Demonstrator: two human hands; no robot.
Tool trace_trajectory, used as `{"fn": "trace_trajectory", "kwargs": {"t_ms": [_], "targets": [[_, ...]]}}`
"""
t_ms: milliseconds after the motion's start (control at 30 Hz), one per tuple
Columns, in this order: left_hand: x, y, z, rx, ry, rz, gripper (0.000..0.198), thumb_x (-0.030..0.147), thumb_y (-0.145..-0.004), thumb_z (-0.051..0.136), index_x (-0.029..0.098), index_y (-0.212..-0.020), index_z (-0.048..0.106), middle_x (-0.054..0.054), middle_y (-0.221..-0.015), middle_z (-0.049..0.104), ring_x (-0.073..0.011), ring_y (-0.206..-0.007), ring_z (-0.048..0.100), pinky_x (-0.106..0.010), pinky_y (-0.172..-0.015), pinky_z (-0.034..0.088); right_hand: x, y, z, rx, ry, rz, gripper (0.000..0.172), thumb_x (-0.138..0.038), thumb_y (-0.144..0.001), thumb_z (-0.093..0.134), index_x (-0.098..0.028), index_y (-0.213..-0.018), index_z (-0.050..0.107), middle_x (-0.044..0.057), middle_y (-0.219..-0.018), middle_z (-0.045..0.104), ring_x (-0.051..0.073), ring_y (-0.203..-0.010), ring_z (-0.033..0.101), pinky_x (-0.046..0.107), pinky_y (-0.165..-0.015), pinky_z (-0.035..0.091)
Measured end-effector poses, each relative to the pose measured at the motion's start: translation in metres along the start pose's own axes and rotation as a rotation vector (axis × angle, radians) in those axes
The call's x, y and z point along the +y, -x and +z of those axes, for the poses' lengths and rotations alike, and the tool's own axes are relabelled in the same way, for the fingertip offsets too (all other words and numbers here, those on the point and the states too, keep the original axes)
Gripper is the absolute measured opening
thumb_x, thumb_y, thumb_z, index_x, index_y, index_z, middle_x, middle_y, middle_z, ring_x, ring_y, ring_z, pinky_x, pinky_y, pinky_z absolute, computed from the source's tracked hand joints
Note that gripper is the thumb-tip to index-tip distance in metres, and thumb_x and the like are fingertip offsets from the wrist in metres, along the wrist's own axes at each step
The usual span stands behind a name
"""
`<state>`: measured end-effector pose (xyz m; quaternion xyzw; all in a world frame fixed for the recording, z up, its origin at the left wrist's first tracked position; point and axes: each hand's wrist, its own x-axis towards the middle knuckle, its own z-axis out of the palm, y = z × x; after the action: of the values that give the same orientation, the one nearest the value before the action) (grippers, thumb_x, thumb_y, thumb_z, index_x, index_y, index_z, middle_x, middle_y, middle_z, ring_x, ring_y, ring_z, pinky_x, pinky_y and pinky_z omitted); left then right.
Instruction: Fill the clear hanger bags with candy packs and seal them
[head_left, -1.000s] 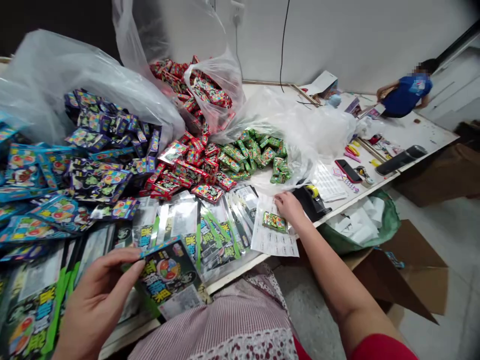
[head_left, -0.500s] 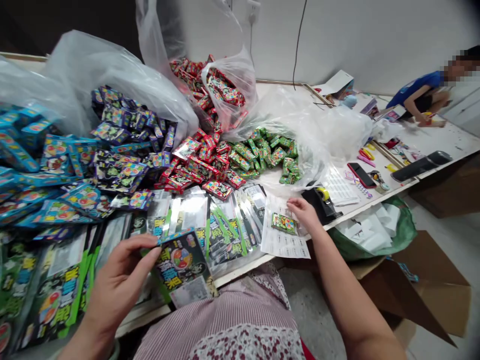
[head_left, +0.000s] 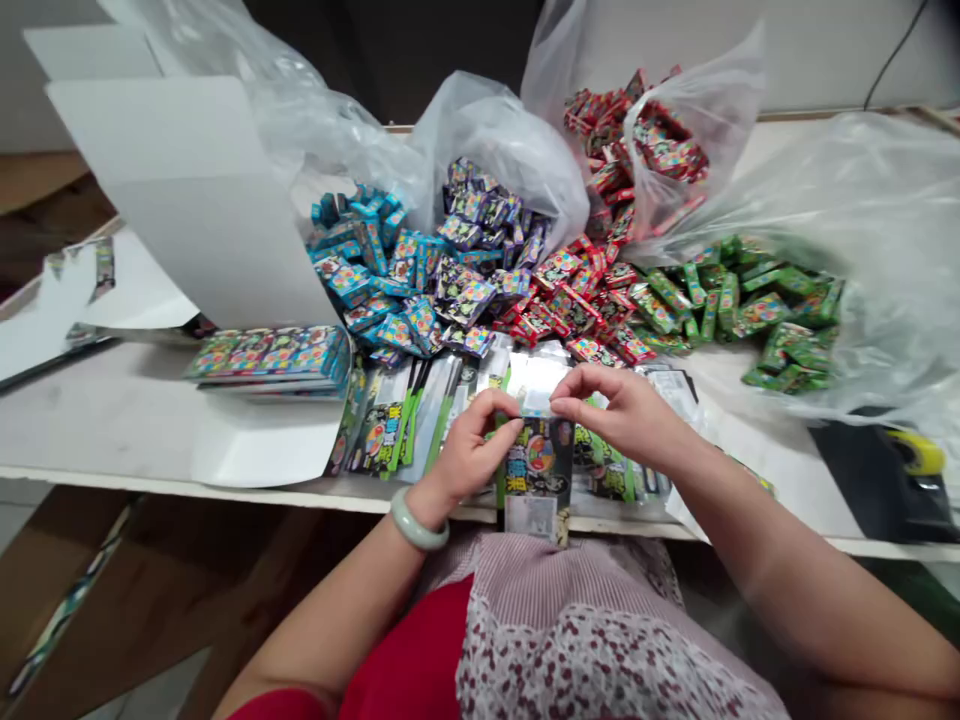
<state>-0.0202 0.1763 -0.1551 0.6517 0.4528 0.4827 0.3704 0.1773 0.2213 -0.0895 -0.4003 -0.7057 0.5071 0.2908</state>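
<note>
My left hand (head_left: 480, 445) pinches the upper left edge of a black printed packet (head_left: 536, 470) with a colourful ball picture, hanging upright at the table's front edge. At its top right corner my right hand (head_left: 619, 410) has thumb and forefinger closed together; whatever lies between them is too small to make out. Under and behind both hands lie more flat black-and-green packets (head_left: 386, 430) in a row. Beyond them are heaps of small candy boxes: blue boxes (head_left: 367, 260), purple boxes (head_left: 469, 285), red boxes (head_left: 577, 290) and green boxes (head_left: 765, 300).
Clear plastic bags (head_left: 502, 130) stand around the heaps. To the left, a white carton (head_left: 202, 200) with raised flap holds rows of colourful boxes (head_left: 277, 355). A white label sheet (head_left: 690, 515) lies partly beneath my right forearm. A black tape dispenser (head_left: 862, 480) with yellow core sits at right.
My right hand has left the label sheet and come to the packet's top edge. My left hand still holds the packet. The view has swung left, bringing the white carton into sight.
</note>
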Motion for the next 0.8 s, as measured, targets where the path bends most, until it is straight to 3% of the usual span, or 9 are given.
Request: {"fn": "trace_trajectory", "kwargs": {"t_ms": [367, 533, 667, 800], "targets": [[-0.001, -0.002, 0.001, -0.013, 0.104, -0.058, 0.004, 0.021, -0.088, 0.052, 0.02, -0.085, 0.054, -0.001, -0.083, 0.055, -0.0153, -0.082, 0.053, -0.03, -0.076, 0.043, 0.014, -0.023, 0.007, -0.156, 0.164, 0.102, 0.017, -0.035, -0.081, 0.063, -0.019, -0.074, 0.061, -0.001, -0.065, 0.062, 0.012, -0.058, 0.054, 0.026, -0.055, 0.042], [-0.003, -0.001, 0.006, 0.035, 0.096, -0.055, 0.018, 0.028, -0.079, 0.069, 0.02, -0.084, 0.054, -0.001, -0.081, 0.056, -0.0165, -0.082, 0.054, -0.032, -0.076, 0.043, 0.013, -0.024, 0.01, -0.143, 0.226, 0.096, 0.017, -0.035, -0.08, 0.064, -0.02, -0.072, 0.062, -0.001, -0.063, 0.062, 0.012, -0.056, 0.053, 0.025, -0.052, 0.04], [-0.004, -0.002, 0.011, 0.099, 0.092, -0.047, 0.016, 0.026, -0.08, 0.068, 0.021, -0.082, 0.053, -0.001, -0.08, 0.056, -0.0159, -0.08, 0.053, -0.032, -0.074, 0.043, 0.014, -0.024, 0.011, -0.115, 0.273, 0.108, 0.016, -0.034, -0.08, 0.062, -0.02, -0.073, 0.062, 0.0, -0.065, 0.063, 0.013, -0.056, 0.053, 0.026, -0.054, 0.04], [-0.001, -0.001, 0.011, 0.091, 0.109, -0.037, 0.015, 0.023, -0.08, 0.067, 0.02, -0.082, 0.053, -0.001, -0.08, 0.056, -0.0156, -0.079, 0.053, -0.031, -0.074, 0.044, 0.021, -0.033, 0.006, -0.221, 0.154, 0.2, 0.018, -0.037, -0.073, 0.067, -0.021, -0.073, 0.061, 0.0, -0.065, 0.06, 0.013, -0.058, 0.051, 0.026, -0.054, 0.038]]}}
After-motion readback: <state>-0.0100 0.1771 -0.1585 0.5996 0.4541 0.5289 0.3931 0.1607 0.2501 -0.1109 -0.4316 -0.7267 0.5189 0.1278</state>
